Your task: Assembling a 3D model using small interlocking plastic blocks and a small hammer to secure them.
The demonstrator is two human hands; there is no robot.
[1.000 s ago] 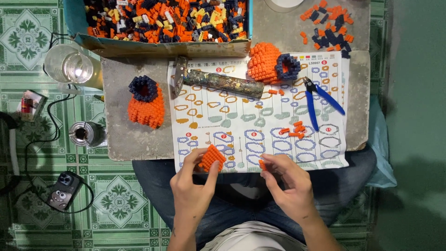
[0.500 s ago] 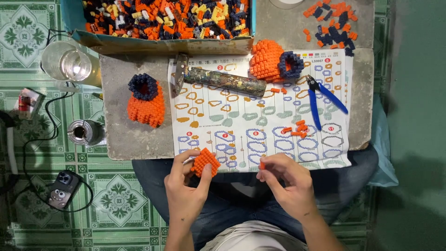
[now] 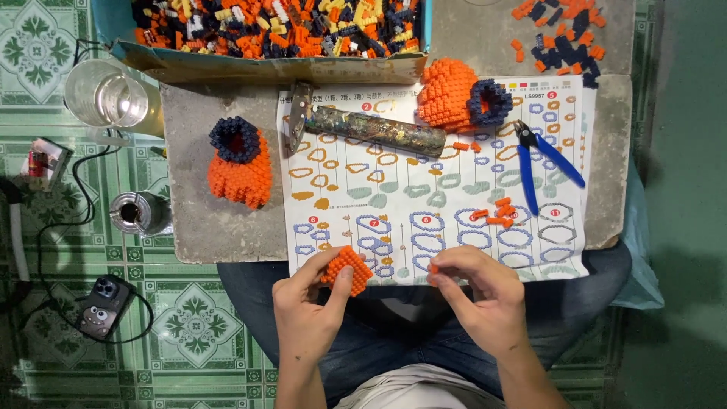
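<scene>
My left hand grips a flat orange brick panel at the near edge of the instruction sheet, over my lap (thumb along one side). My right hand pinches one small orange brick just beside it.

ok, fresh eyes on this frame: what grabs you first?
The bright orange: the left hand grips a flat orange brick panel at the near edge of the instruction sheet, while the right hand pinches a tiny orange piece. Behind, two orange-and-navy brick builds sit on the grey slab, below a box of mixed bricks.
</scene>
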